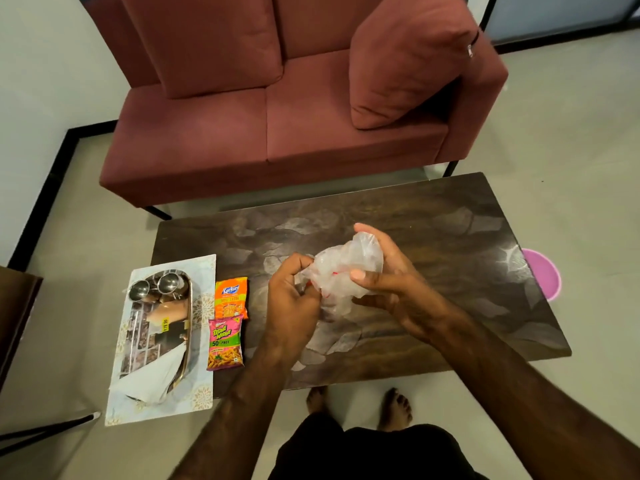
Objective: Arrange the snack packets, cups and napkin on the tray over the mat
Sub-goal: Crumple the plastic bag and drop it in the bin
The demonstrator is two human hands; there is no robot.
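Observation:
A pale patterned mat (204,393) lies at the table's left end with a shiny steel tray (152,327) on it. Two steel cups (154,287) stand at the tray's far end, and a white napkin (152,377) lies across its near end. Right of the mat, an orange snack packet (231,296) and a pink and green snack packet (225,342) lie flat on the table. Over the middle of the table, my left hand (291,306) and my right hand (384,282) both grip a crumpled clear plastic bag (343,271).
The dark patterned coffee table (433,237) stands before a maroon sofa (277,133) with cushions. A pink round container (543,278) sits on the floor past the table's right edge. My bare feet (360,405) are at the near edge.

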